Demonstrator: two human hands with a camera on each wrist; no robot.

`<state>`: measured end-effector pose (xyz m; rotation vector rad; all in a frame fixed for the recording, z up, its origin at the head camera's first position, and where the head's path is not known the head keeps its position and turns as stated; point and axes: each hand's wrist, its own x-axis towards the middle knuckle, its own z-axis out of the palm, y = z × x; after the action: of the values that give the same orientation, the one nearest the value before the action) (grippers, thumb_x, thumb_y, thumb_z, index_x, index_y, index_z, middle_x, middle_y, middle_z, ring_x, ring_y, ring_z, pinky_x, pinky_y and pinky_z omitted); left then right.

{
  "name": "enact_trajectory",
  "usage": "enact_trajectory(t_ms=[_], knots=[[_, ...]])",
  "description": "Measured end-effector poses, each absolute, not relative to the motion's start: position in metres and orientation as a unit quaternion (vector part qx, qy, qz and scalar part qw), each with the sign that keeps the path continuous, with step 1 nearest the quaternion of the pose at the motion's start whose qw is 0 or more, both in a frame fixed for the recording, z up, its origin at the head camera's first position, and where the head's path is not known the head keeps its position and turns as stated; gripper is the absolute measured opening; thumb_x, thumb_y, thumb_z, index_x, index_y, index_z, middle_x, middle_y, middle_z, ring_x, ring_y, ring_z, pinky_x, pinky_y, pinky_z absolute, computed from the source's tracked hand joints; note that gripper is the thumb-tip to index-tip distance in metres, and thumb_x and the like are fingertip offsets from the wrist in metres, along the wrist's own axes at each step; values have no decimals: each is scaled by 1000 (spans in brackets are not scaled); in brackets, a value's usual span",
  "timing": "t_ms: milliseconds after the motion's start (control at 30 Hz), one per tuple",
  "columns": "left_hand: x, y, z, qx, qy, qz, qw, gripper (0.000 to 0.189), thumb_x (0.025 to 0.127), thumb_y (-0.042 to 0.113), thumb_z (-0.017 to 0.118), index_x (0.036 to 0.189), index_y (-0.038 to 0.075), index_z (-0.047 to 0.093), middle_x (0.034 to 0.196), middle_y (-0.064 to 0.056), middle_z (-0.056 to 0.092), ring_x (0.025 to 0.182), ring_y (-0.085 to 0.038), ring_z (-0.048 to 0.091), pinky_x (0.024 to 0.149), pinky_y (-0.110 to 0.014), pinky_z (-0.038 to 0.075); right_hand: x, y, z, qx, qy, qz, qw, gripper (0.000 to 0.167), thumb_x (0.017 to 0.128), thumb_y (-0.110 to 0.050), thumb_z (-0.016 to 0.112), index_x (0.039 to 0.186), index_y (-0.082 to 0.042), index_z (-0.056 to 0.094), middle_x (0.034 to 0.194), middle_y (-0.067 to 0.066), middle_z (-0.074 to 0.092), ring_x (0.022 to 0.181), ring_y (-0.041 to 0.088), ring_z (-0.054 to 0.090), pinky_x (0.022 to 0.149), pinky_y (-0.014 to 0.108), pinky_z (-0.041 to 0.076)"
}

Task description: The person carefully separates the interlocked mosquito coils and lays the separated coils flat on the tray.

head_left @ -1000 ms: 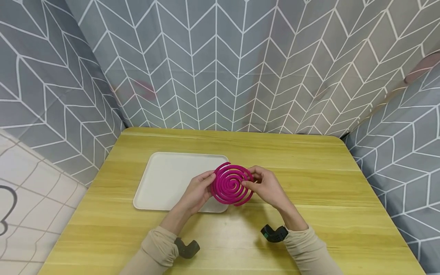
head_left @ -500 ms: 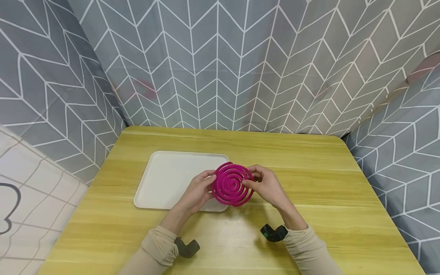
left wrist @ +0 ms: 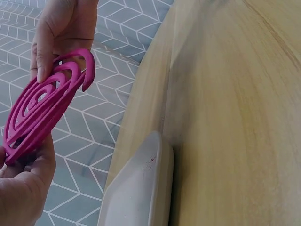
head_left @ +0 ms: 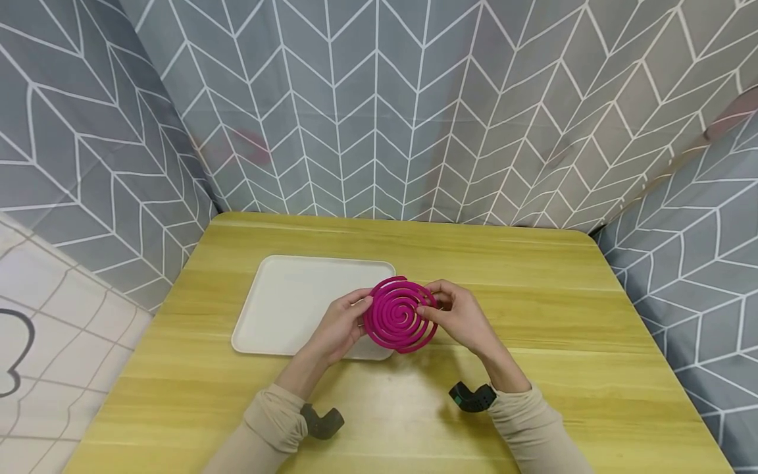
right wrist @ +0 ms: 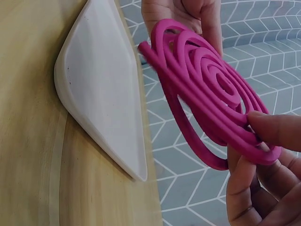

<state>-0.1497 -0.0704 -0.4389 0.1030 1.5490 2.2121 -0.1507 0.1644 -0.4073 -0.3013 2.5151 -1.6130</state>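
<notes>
Magenta spiral (head_left: 400, 318) between curled fingers (right wrist: 241, 188) of left hand (head_left: 339, 327) and right hand (head_left: 466, 320).

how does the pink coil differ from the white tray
The pink coil is a spiral with gaps; the white tray is a solid, round-cornered rectangle. The pink coil looks smaller than the white tray. The left hand and right hand hold the pink coil up, while the white tray lies on the table.
</notes>
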Motion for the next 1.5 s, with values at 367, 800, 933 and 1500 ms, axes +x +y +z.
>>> enact_trajectory(t_ms=[367, 800, 933, 1500], knots=[[-150, -69, -438, 26, 558, 798, 225, 33, 107, 19, 35, 132, 0, 45, 97, 4, 64, 83, -7, 62, 73, -24, 55, -151, 163, -406, -115, 835, -534, 62, 29, 84, -8, 75, 110, -2, 64, 91, 15, 73, 78, 16, 64, 67, 23, 52], [-149, -71, -439, 42, 561, 800, 212, 39, 105, 13, 42, 140, -1, 44, 101, 5, 67, 86, -5, 63, 80, -21, 55, -151, 163, -406, -104, 838, -531, 76, 30, 83, -9, 76, 107, -3, 60, 87, 14, 73, 76, 14, 65, 66, 24, 52], [-149, -71, -439, 38, 568, 795, 211, 37, 106, 15, 40, 139, 0, 47, 105, 2, 65, 88, -6, 63, 79, -22, 56, -151, 162, -406, -100, 848, -515, 77, 29, 84, -13, 75, 110, -5, 65, 86, 11, 74, 74, 13, 62, 64, 24, 49], [-150, -70, -438, 22, 563, 799, 213, 37, 107, 18, 34, 137, -2, 45, 108, 1, 63, 88, -7, 61, 74, -21, 56, -150, 162, -404, -106, 856, -503, 62, 19, 83, -15, 77, 97, -6, 68, 81, 7, 68, 75, 17, 58, 57, 25, 51]])
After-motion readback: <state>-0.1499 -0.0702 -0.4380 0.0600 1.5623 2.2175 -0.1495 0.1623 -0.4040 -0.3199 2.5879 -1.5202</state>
